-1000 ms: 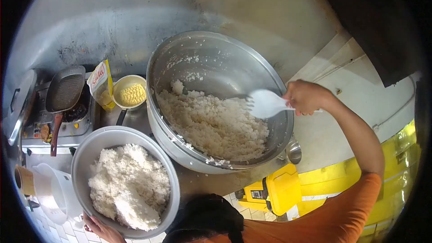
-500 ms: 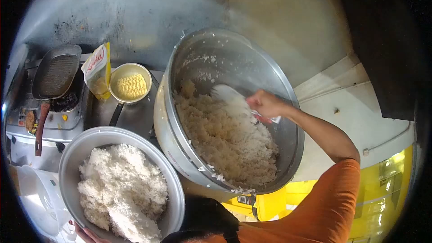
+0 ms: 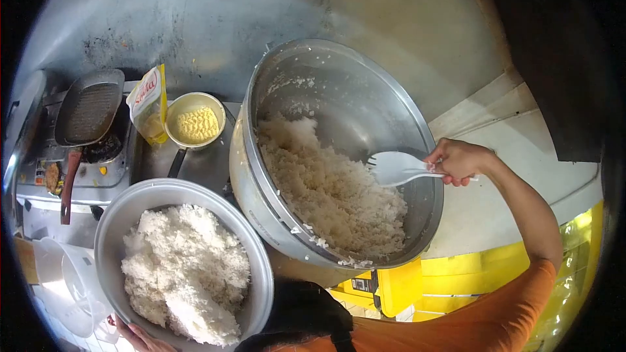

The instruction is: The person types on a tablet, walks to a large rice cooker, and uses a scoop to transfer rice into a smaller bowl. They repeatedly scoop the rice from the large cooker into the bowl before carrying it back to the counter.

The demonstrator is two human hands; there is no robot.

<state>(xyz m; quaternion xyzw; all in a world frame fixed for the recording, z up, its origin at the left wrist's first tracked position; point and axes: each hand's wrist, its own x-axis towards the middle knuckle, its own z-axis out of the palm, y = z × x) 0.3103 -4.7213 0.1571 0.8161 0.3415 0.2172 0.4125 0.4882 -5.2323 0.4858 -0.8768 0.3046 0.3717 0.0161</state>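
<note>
Right hand: the right hand (image 3: 460, 160) is closed tight around the thin end of a white rice paddle (image 3: 399, 167). The hand sits just over the right rim of the big pot.
Rice paddle: its wide flat part sticks out to the left of the hand, inside the pot. It lies almost flat, just above the rice, near the right side of the heap. I cannot tell if its tip touches the rice.
Big pot: the big metal pot (image 3: 313, 72) is tipped a bit toward the person. Cooked white rice (image 3: 326, 189) fills the lower half. Bits of rice stick to the far wall and the near rim.
Left hand: only some fingers of the left hand (image 3: 137, 337) show, at the bottom edge, under the metal bowl. They hold up the bowl from below.
Metal bowl: the metal bowl (image 3: 254, 267) is to the lower left of the big pot, rim almost touching it. It is heaped with white rice.
Small pan: behind the bowl is a small pan (image 3: 193, 125) with a yellow block of dry noodles in it.
Packet: a yellow packet (image 3: 148, 105) stands just left of the small pan.
Grill pan: a dark grill pan (image 3: 89, 107) rests on a stove at the far left.
Plastic jug: a clear plastic jug (image 3: 68, 281) is at the lower left, beside the bowl.
</note>
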